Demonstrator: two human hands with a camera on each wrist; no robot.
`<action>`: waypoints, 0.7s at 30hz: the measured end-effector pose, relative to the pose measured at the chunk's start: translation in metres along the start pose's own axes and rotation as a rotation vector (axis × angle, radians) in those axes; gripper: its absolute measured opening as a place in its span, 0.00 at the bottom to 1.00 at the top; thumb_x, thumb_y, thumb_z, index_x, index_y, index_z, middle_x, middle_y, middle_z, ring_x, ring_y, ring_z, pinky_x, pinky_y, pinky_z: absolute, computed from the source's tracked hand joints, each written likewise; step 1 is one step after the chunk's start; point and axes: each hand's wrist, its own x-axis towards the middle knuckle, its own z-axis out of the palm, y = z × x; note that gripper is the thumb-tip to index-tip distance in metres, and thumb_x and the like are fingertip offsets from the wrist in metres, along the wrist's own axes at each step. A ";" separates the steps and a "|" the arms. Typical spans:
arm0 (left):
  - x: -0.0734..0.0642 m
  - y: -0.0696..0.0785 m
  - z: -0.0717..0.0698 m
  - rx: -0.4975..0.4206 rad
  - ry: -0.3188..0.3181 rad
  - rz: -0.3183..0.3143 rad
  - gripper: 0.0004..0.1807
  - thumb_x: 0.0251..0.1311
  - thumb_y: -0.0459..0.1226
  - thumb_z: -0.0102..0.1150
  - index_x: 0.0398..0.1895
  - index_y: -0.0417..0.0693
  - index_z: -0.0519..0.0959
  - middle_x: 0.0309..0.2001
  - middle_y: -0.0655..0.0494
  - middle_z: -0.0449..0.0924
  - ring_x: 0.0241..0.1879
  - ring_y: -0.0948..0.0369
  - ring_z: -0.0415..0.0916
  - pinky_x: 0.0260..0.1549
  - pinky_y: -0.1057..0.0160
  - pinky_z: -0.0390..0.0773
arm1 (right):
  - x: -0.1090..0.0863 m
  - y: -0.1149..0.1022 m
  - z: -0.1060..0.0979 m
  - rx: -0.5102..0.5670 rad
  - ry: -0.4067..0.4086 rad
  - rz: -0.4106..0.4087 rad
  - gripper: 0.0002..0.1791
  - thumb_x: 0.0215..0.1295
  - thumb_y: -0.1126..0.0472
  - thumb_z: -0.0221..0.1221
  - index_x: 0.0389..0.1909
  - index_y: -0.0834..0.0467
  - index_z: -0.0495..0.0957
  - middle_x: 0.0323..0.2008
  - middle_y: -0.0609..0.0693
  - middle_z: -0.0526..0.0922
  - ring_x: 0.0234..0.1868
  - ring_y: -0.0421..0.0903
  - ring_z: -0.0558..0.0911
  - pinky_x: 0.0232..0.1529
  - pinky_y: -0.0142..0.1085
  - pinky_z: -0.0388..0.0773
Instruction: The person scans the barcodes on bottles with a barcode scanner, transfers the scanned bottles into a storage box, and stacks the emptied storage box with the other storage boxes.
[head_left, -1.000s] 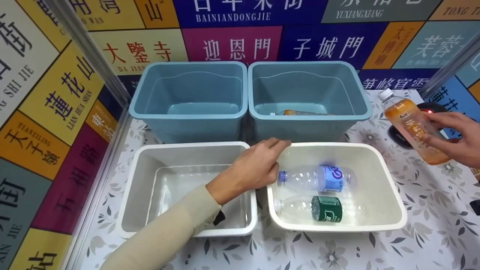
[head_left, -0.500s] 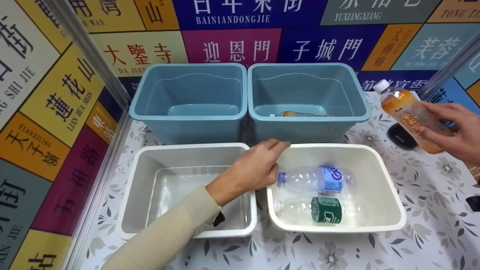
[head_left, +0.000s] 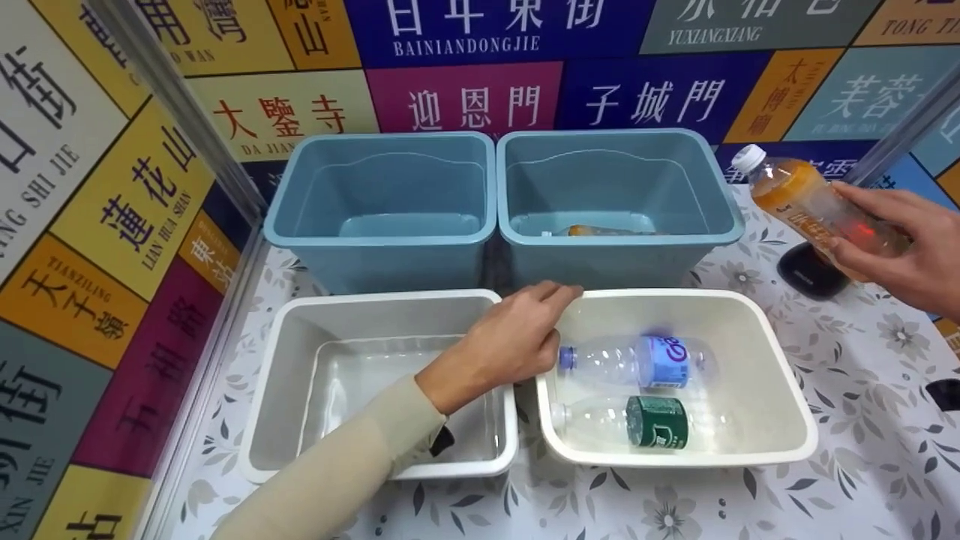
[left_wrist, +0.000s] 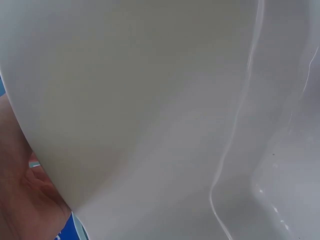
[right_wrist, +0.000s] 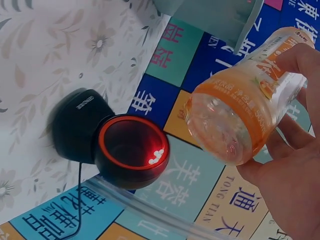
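In the head view my right hand (head_left: 907,247) grips an orange-drink bottle (head_left: 799,187) with a white cap, tilted cap-up to the left. Close by is a black desktop scanner (right_wrist: 132,150), its window ringed in red and lit inside; a red glow falls on the bottle. My left hand (head_left: 517,330) holds the far-left corner of the right white bin (head_left: 780,375), fingers curled over the rim. In that bin lie two clear bottles, one with a blue-purple label (head_left: 664,361) and one with a green label (head_left: 658,421). The left hand's fingertips are hidden.
Behind stand two blue bins; the right blue bin (head_left: 622,266) contains an orange-drink bottle (head_left: 600,231). The left white bin (head_left: 262,390) lies under my left forearm, its wall filling the left wrist view. Printed panels (head_left: 465,94) close off the back and left side.
My right hand has raised the orange-drink bottle and carried it slightly left, turning it so that the label faces differently. My left hand keeps its place on the bin rim.
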 end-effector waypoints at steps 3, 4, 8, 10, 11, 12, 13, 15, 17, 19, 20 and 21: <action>0.000 0.000 0.001 -0.006 -0.006 -0.006 0.32 0.59 0.30 0.49 0.70 0.46 0.69 0.61 0.49 0.78 0.59 0.55 0.79 0.56 0.58 0.80 | 0.003 -0.008 -0.001 -0.007 -0.008 -0.006 0.40 0.67 0.52 0.62 0.76 0.29 0.56 0.71 0.66 0.64 0.58 0.70 0.67 0.49 0.19 0.74; 0.000 0.000 0.002 -0.008 -0.009 -0.007 0.32 0.59 0.30 0.49 0.70 0.46 0.69 0.61 0.49 0.78 0.59 0.55 0.79 0.56 0.58 0.80 | 0.004 -0.010 0.000 -0.007 -0.008 -0.012 0.40 0.67 0.52 0.62 0.76 0.29 0.56 0.70 0.66 0.65 0.58 0.70 0.67 0.47 0.20 0.76; 0.001 0.001 0.002 -0.015 -0.020 -0.008 0.32 0.59 0.30 0.49 0.70 0.46 0.69 0.62 0.48 0.78 0.59 0.55 0.78 0.57 0.58 0.80 | 0.006 -0.020 0.002 0.014 -0.011 -0.032 0.39 0.67 0.54 0.62 0.75 0.29 0.59 0.70 0.65 0.65 0.60 0.70 0.65 0.39 0.14 0.72; 0.001 0.001 0.002 -0.017 -0.019 -0.007 0.32 0.58 0.30 0.49 0.70 0.46 0.69 0.62 0.48 0.78 0.59 0.55 0.78 0.56 0.58 0.80 | 0.009 -0.024 0.002 0.027 -0.012 -0.042 0.38 0.67 0.55 0.62 0.74 0.29 0.60 0.70 0.64 0.65 0.61 0.70 0.64 0.31 0.08 0.60; 0.001 0.001 0.002 -0.017 -0.017 -0.007 0.32 0.58 0.30 0.49 0.70 0.46 0.69 0.62 0.48 0.78 0.59 0.55 0.79 0.56 0.58 0.80 | 0.011 -0.027 0.003 0.030 -0.015 -0.044 0.38 0.67 0.55 0.62 0.74 0.28 0.60 0.69 0.63 0.65 0.62 0.70 0.64 0.32 0.09 0.62; 0.001 0.001 0.001 -0.016 -0.015 -0.007 0.32 0.58 0.30 0.49 0.70 0.46 0.69 0.62 0.48 0.78 0.59 0.55 0.79 0.57 0.58 0.80 | 0.013 -0.030 0.003 0.023 -0.014 -0.057 0.38 0.67 0.56 0.62 0.74 0.29 0.60 0.69 0.63 0.66 0.62 0.70 0.64 0.33 0.13 0.70; 0.001 0.001 0.001 -0.016 -0.012 -0.006 0.32 0.58 0.30 0.49 0.70 0.46 0.70 0.61 0.49 0.78 0.59 0.55 0.79 0.57 0.58 0.80 | 0.015 -0.032 0.004 0.019 -0.012 -0.075 0.39 0.67 0.57 0.62 0.74 0.29 0.60 0.69 0.63 0.66 0.61 0.69 0.64 0.34 0.12 0.70; 0.001 0.001 0.000 -0.018 -0.004 -0.003 0.32 0.58 0.30 0.49 0.69 0.45 0.70 0.61 0.49 0.78 0.59 0.55 0.79 0.57 0.58 0.80 | 0.019 -0.037 0.005 0.009 -0.001 -0.114 0.40 0.65 0.59 0.63 0.74 0.31 0.61 0.68 0.63 0.67 0.60 0.68 0.66 0.35 0.11 0.69; 0.001 0.001 0.000 -0.017 0.001 0.002 0.32 0.58 0.30 0.49 0.69 0.45 0.70 0.61 0.49 0.78 0.58 0.56 0.79 0.57 0.58 0.80 | 0.023 -0.042 0.006 0.007 0.009 -0.136 0.41 0.64 0.60 0.65 0.74 0.31 0.62 0.67 0.62 0.68 0.59 0.69 0.67 0.33 0.14 0.74; 0.001 0.001 0.000 -0.017 0.003 0.006 0.32 0.58 0.30 0.48 0.69 0.45 0.70 0.61 0.48 0.78 0.58 0.56 0.79 0.56 0.58 0.80 | 0.026 -0.046 0.008 0.011 0.017 -0.158 0.41 0.63 0.60 0.66 0.73 0.31 0.63 0.67 0.61 0.68 0.58 0.69 0.68 0.33 0.11 0.70; 0.001 0.001 0.000 -0.016 0.004 0.006 0.32 0.58 0.30 0.49 0.69 0.45 0.70 0.61 0.48 0.78 0.58 0.56 0.79 0.56 0.58 0.80 | 0.028 -0.048 0.009 0.014 0.018 -0.163 0.41 0.63 0.60 0.66 0.73 0.30 0.63 0.67 0.61 0.69 0.58 0.69 0.69 0.32 0.12 0.71; 0.001 0.000 0.000 -0.015 0.004 0.007 0.32 0.58 0.30 0.49 0.69 0.45 0.70 0.61 0.48 0.78 0.58 0.55 0.79 0.56 0.58 0.81 | 0.029 -0.050 0.009 0.016 0.018 -0.167 0.41 0.62 0.60 0.66 0.73 0.30 0.63 0.67 0.60 0.69 0.58 0.69 0.69 0.33 0.12 0.71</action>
